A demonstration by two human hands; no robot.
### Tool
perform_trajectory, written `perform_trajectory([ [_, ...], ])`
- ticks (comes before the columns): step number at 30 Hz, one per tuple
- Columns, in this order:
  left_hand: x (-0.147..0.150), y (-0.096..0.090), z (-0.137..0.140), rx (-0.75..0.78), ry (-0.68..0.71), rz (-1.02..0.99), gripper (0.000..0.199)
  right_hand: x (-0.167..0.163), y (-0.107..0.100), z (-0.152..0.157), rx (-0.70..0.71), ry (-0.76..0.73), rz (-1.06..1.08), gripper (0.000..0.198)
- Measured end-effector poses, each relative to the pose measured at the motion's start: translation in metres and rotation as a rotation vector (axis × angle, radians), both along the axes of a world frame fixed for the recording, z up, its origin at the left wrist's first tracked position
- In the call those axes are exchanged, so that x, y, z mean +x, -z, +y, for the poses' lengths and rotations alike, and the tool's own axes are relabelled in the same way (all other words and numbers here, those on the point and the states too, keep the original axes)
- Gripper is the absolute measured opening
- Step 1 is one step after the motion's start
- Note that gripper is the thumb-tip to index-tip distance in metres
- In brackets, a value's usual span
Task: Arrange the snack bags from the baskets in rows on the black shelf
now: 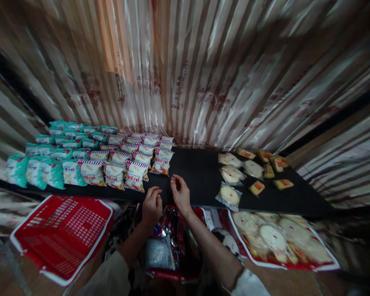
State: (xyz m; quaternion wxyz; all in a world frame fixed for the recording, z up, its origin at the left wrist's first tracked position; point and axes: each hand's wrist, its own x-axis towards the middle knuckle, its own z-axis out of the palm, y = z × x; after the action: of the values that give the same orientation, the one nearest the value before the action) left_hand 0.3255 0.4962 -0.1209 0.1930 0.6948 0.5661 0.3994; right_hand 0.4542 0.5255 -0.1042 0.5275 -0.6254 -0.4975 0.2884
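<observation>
My left hand (152, 204) hovers at the front edge of the black shelf (197, 172), fingers loosely bent and no item visible in them. To its right, my right hand (181, 194) is over the shelf with a gap between thumb and fingers, holding nothing. Just beyond my hands stands a white snack bag (162, 160) with red lettering and a striped top. Another such white bag (136, 176) is at the front, close to my left hand. Further white bags (114, 176) stand in rows beside it.
Teal snack bags (53, 172) fill the shelf's left end. Rightward lie round flat packets (229, 195) and small yellow packets (257, 188). Below are a red basket (80, 213), a basket of colourful packages (162, 253) between my arms, and one of round packets (273, 237). Striped curtain (185, 74) hangs behind.
</observation>
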Motion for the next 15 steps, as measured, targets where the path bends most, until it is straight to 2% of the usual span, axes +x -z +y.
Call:
perform_trajectory([
  [3, -0.008, 0.009, -0.037, -0.053, 0.050, -0.009, 0.029, -0.003, 0.017, -0.049, -0.060, -0.096, -0.006, 0.031],
  [7, -0.019, 0.026, -0.076, -0.184, 0.131, 0.053, 0.027, -0.005, 0.052, -0.107, -0.254, -0.202, -0.140, 0.029],
  [12, -0.022, 0.045, -0.106, -0.502, 0.235, 0.372, 0.032, -0.005, 0.075, -0.161, -0.448, -0.212, -0.319, 0.032],
  [15, -0.021, 0.054, -0.122, -0.581, 0.308, 0.488, 0.043, -0.003, 0.080, -0.186, -0.471, -0.270, -0.332, 0.032],
])
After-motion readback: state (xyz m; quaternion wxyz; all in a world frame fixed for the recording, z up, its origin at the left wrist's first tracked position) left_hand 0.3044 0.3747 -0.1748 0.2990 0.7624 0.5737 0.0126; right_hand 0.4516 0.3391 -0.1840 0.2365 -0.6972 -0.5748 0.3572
